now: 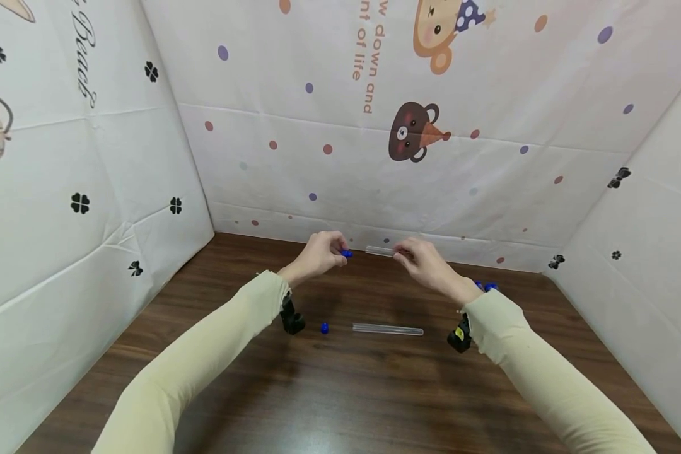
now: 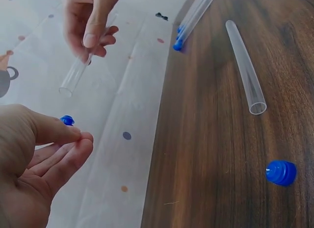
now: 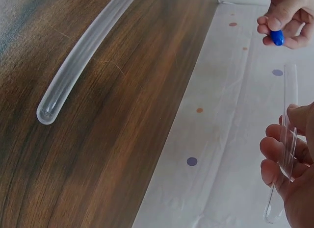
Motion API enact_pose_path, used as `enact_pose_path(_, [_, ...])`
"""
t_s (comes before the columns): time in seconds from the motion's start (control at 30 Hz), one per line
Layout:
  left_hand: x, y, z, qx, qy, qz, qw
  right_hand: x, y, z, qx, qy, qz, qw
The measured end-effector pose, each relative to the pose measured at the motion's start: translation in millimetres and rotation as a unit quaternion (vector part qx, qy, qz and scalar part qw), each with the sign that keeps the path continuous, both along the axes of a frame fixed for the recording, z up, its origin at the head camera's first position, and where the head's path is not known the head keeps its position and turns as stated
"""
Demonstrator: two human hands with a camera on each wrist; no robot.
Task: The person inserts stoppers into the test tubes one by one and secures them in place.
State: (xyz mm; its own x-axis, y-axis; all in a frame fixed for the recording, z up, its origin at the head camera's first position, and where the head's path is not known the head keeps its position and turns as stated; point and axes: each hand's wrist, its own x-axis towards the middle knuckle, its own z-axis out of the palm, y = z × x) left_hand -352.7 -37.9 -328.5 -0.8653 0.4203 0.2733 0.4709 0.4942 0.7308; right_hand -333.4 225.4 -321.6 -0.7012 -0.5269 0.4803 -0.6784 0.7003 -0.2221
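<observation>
My left hand [image 1: 321,253] pinches a small blue stopper [image 1: 347,253] between thumb and fingers, raised over the back of the table. Across from it my right hand [image 1: 422,260] grips a clear test tube [image 3: 290,90], whose open end points toward the stopper with a gap between them. In the left wrist view that open mouth faces the left hand. A second clear test tube [image 1: 388,329] lies on the table below the hands, its rounded end to the right. Left of its open end sits another blue stopper [image 1: 325,328].
Near the right forearm, tubes with blue stoppers [image 2: 178,44] lie on the dark wooden table [image 1: 318,391]. Printed white cloth walls [image 1: 340,170] stand at the back and both sides. Each wrist wears a black camera [image 1: 291,317].
</observation>
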Motion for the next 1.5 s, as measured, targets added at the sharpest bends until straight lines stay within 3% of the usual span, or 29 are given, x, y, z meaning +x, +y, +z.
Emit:
enact_pose_path(0.53, [-1.7, 8.3, 4.8, 0.003, 0.004, -0.003, 1.0000, 2.2, -7.2, -0.1, 0.006, -0.008, 0.018, 0.9998])
enact_pose_path(1.0, [-0.2, 12.8, 4.0, 0.037, -0.010, -0.043, 0.9983, 4.2, -11.1, 0.3, -0.005, -0.022, 0.015, 0.9996])
enact_pose_path(1.23, [1.6, 14.0, 1.0, 0.043, 0.003, -0.057, 0.9975, 8.2, -13.7, -6.2, -0.015, 0.009, 0.014, 0.9998])
enact_pose_path(1.5, [4.3, 14.3, -2.3, 0.027, -0.014, -0.066, 0.9974, 13.2, -15.9, -18.7, -0.002, 0.064, -0.014, 0.9979])
